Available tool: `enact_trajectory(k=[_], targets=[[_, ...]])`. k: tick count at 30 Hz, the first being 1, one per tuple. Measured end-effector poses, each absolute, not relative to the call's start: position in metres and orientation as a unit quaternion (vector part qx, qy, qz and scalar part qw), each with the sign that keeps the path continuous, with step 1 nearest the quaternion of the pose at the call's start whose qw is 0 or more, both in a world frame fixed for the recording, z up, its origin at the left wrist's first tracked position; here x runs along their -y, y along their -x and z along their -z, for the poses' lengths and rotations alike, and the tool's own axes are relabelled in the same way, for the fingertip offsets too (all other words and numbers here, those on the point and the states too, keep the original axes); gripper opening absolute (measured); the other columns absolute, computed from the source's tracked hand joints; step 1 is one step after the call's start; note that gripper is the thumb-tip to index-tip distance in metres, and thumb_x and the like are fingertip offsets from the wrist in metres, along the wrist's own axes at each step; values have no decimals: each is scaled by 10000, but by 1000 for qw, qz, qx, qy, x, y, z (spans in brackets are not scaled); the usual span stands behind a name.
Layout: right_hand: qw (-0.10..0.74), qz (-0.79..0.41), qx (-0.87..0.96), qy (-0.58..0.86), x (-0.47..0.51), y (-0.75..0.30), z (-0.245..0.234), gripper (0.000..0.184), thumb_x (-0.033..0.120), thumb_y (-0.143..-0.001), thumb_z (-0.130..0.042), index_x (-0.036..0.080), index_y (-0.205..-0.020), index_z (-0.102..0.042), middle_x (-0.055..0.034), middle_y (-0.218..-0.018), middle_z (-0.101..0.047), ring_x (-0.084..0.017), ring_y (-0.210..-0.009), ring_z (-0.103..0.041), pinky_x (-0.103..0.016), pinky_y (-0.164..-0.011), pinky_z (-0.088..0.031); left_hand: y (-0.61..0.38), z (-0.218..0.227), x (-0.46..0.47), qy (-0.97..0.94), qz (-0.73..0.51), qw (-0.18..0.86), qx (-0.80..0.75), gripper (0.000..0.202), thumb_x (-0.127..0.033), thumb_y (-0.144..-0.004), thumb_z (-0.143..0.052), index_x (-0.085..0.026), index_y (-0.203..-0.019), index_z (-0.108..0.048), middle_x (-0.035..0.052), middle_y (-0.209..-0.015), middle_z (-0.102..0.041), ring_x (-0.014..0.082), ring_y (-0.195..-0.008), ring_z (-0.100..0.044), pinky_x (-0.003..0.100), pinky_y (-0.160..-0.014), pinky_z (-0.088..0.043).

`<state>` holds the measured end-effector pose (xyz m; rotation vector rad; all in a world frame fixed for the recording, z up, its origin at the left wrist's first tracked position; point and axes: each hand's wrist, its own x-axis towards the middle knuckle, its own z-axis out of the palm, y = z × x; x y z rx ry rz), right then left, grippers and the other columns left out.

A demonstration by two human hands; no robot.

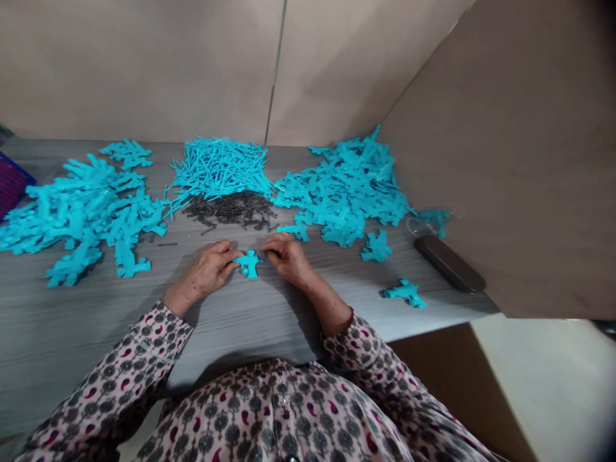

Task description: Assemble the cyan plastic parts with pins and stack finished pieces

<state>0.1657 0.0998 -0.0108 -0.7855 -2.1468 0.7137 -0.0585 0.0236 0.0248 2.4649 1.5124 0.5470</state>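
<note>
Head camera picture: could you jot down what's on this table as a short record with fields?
left hand: fingertips grip the blue piece
right hand: fingertips at the piece's other side, grip unclear
surface: grey table
left pile: flat blue pieces
back middle: blue sticks, dark pins in front
right pile: more blue pieces
far right: dark case

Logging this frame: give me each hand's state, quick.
Left hand: closed on the small blue piece.
Right hand: closed on the same piece, other side.
</note>
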Motion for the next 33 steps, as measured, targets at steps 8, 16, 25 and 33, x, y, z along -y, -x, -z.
enact_trajectory(k=[8,16,25,33], targets=[[298,-263,866,304,-95,-169,1,144,94,-797,-646,200,-832,-736,-37,-846,-691,-203,-866,-604,-388,-937,-391,59,-25,-24,-829,-186,120,-514,271,-286,-970,-492,-235,-1154,-684,30,-903,-560,160,-809,-585,263,-741,-451],[288,-282,857,321,-90,-166,-1,211,57,-781,-605,201,-897,-707,-17,-805,-683,-201,-862,-584,-387,-932,-366,61,-18,-24,-823,-198,129,-516,279,-291,-965,-497,-251,-1171,-682,31,-923,-558,163,-829,-593,272,-762,-460],[284,-262,852,355,-88,-158,2,204,104,-840,-584,181,-950,-738,-76,-917,-681,-236,-946,-579,-392,-919,-381,58,-23,-21,-825,-196,121,-516,300,-329,-981,-467,-236,-1163,-686,34,-902,-553,162,-814,-588,269,-747,-460],[233,-261,845,405,-82,-154,-4,241,112,-858,-563,204,-967,-757,-77,-951,-663,-259,-1006,-535,-398,-875,-348,60,-24,-23,-827,-198,131,-509,304,-321,-975,-469,-242,-1179,-681,28,-885,-546,156,-802,-579,256,-734,-449]])
